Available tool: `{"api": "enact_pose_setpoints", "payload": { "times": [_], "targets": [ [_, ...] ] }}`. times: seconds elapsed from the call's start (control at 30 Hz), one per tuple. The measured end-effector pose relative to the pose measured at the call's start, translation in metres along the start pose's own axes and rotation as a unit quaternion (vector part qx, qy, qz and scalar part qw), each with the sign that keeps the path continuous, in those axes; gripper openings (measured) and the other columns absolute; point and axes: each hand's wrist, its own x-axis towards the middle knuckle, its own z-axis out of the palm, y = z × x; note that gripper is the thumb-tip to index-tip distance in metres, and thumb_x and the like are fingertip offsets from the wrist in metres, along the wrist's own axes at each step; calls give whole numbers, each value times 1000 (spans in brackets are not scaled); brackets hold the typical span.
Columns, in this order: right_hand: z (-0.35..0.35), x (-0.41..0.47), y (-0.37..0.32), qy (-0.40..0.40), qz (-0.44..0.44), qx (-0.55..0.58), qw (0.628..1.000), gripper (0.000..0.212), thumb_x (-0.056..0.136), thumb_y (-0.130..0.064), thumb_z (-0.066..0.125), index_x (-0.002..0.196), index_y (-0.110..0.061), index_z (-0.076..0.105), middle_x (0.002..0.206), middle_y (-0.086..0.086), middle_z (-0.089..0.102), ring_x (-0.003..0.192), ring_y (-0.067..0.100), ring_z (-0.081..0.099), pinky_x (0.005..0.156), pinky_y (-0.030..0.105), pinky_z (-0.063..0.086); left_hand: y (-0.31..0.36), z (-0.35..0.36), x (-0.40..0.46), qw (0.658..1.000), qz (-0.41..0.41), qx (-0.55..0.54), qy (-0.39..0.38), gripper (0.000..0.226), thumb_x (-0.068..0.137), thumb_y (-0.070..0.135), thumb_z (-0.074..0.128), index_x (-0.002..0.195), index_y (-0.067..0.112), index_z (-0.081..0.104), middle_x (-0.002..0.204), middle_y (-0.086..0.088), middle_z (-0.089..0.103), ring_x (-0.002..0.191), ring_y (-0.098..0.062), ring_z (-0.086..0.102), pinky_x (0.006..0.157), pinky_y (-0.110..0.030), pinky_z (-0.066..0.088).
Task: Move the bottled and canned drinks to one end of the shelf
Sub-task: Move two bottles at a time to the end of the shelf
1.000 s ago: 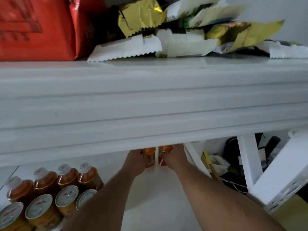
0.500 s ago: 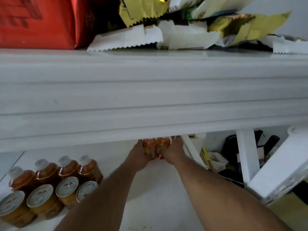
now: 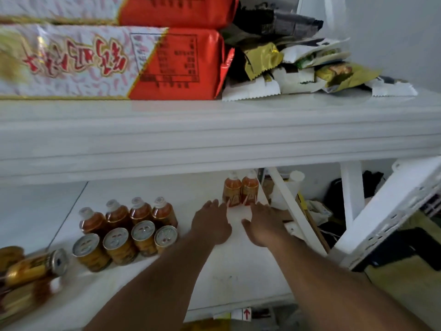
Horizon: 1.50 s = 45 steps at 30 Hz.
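Two small bottles of amber drink with white caps stand side by side at the back right of the white lower shelf. My left hand and my right hand hover just in front of them, fingers straight, holding nothing. Further left stands a group of several bottles with several gold cans in front of them. At the far left more cans lie on their sides, blurred.
The upper shelf overhangs the lower one and carries red and white boxes and a pile of snack packets. A white slanted brace and white frame parts close the shelf's right end. Clutter lies beyond.
Both hands have let go of the two bottles and drawn back toward me. The bottles now stand alone at the shelf's right end. The view has tilted, showing more of both shelves.
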Motion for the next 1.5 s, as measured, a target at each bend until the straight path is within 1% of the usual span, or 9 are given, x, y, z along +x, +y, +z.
{"api": "enact_pose_setpoints", "payload": {
  "times": [0.13,0.27,0.37,0.47,0.57,0.77,0.87,1.13,1.5],
  "targets": [
    [-5,-21,-13,25,-40,-25,999,64,101,-51,43,152,-12,36,154,10,44,140,31,42,115,42,36,-3,-8,-23,1000,11,8,10,69,94,34,49,155,17,22,163,-8,19,149,-28,18,116,-45,28],
    [-7,-43,-25,-2,-55,-5,998,67,101,-53,44,156,-16,31,159,7,37,144,29,36,116,43,35,-5,-15,-52,1000,-2,6,14,66,95,35,49,154,17,26,159,-8,27,145,-29,26,113,-44,30],
    [-14,-57,-30,-4,-75,5,997,65,100,-53,46,153,-16,35,156,7,42,140,29,41,113,43,38,-3,-18,-71,999,-21,-10,31,64,93,36,52,151,17,31,153,-8,36,139,-30,35,108,-44,37],
    [-19,-73,-31,-11,-89,11,996,62,100,-52,47,151,-17,36,152,6,45,136,28,44,110,43,41,4,-17,-93,997,-39,-27,57,55,88,36,54,139,17,44,135,-6,53,124,-29,50,97,-44,49],
    [-23,-91,-31,-24,-102,29,994,66,101,-50,47,156,-17,29,159,7,37,142,29,37,115,43,36,11,-16,-114,997,-56,-14,60,44,86,37,55,125,17,51,118,-4,58,111,-28,57,86,-43,53],
    [-11,-126,-21,-58,-132,40,989,67,102,-48,48,156,-15,28,159,8,35,142,30,38,112,42,37,18,4,-159,994,-101,-21,30,56,89,38,55,140,18,42,138,-5,50,126,-29,49,95,-46,49],
    [-2,-141,-21,-73,-139,47,986,67,101,-49,48,156,-14,29,159,7,36,141,30,38,112,42,38,18,10,-180,993,-114,-14,31,51,89,36,55,135,16,46,133,-5,53,119,-28,52,90,-42,50],
    [6,-169,-52,-77,-164,46,982,69,102,-50,45,158,-15,24,164,5,28,146,29,31,115,42,34,-6,9,-220,987,-153,-24,50,60,88,36,55,144,16,42,145,-4,47,128,-28,46,99,-42,45],
    [25,-211,-134,-67,-152,27,986,68,101,-51,46,157,-18,25,163,4,31,146,29,34,113,43,37,-88,0,-272,987,-149,-24,54,62,90,39,53,146,16,37,143,-4,47,129,-28,44,100,-42,45]
  ]
}}
